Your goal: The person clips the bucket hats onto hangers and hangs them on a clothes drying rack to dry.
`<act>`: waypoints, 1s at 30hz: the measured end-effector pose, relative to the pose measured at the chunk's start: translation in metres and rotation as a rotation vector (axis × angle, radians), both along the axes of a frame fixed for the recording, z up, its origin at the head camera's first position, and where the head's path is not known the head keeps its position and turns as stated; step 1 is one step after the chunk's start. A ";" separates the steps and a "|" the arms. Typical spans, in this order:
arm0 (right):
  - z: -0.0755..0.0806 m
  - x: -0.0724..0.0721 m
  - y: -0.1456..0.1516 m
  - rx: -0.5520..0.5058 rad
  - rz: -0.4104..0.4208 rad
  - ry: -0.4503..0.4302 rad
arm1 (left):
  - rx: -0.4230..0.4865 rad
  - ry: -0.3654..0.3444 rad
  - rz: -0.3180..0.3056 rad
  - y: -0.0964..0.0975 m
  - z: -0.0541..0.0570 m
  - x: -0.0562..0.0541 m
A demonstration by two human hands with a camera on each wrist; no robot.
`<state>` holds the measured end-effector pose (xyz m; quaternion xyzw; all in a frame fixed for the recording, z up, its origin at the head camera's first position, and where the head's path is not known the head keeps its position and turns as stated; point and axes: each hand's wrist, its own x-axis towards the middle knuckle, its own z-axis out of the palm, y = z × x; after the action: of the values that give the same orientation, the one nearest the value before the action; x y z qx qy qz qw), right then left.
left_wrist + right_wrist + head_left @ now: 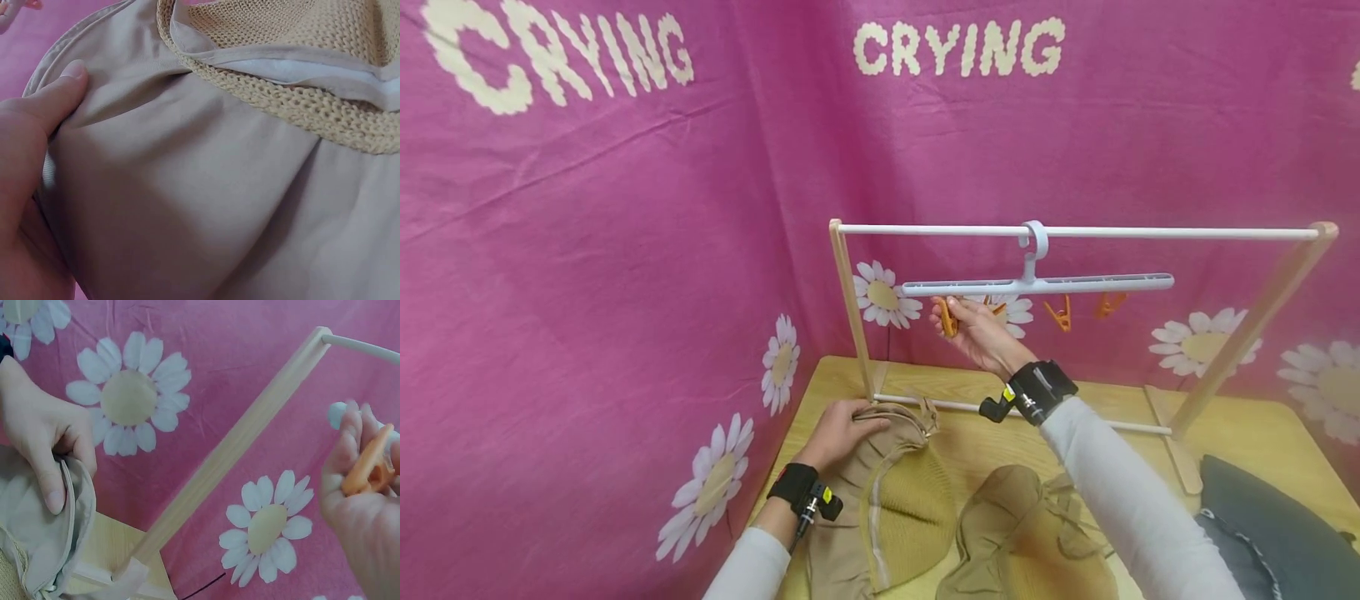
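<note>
My left hand (841, 433) grips the folded fabric brim of a beige sun hat (917, 508) with a tan knitted crown. In the left wrist view the thumb lies over the edge of the brim (181, 187). Under the left end of a pale blue hanger (1097, 285), my right hand (985, 333) pinches an orange clip (949, 318). The right wrist view shows that clip (369, 465) between thumb and fingers, close to the hanger's end. More orange clips (1058, 313) hang along the hanger, which hooks over the white rod (917, 230) of a wooden-sided rack.
A second tan hat (1000, 517) lies on the wooden table (992, 442), partly behind my right sleeve. Further right sits a dark grey hat (1277, 517). The rack's wooden legs (1247, 333) stand on the table before a pink daisy-printed cloth (625, 250).
</note>
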<state>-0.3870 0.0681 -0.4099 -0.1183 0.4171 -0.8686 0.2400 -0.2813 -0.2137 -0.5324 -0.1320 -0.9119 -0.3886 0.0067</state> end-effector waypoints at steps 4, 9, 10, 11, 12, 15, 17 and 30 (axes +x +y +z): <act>0.001 0.001 -0.001 -0.053 0.002 -0.072 | -0.005 0.015 -0.004 -0.001 0.002 0.001; 0.000 0.001 0.000 -0.227 0.114 -0.180 | 0.001 0.008 0.014 -0.003 0.001 0.003; -0.001 0.001 0.000 -0.265 0.138 -0.194 | 0.004 0.012 0.014 -0.003 0.001 0.003; -0.001 0.001 0.000 -0.292 0.156 -0.200 | 0.008 0.007 0.018 -0.004 0.000 0.004; -0.002 0.001 0.000 -0.312 0.173 -0.194 | 0.011 0.007 0.019 -0.004 0.000 0.004; -0.004 0.000 0.001 -0.329 0.223 -0.154 | 0.023 0.008 0.018 -0.005 0.000 0.006; -0.006 -0.001 0.001 -0.308 0.252 -0.108 | 0.027 0.007 0.023 -0.005 -0.001 0.007; -0.011 -0.013 -0.005 -0.191 0.283 0.134 | 0.020 0.011 0.039 -0.006 0.003 0.010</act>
<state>-0.3998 0.0630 -0.4209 -0.2557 0.3269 -0.8519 0.3193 -0.2714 -0.2202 -0.5296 -0.1163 -0.9104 -0.3966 0.0206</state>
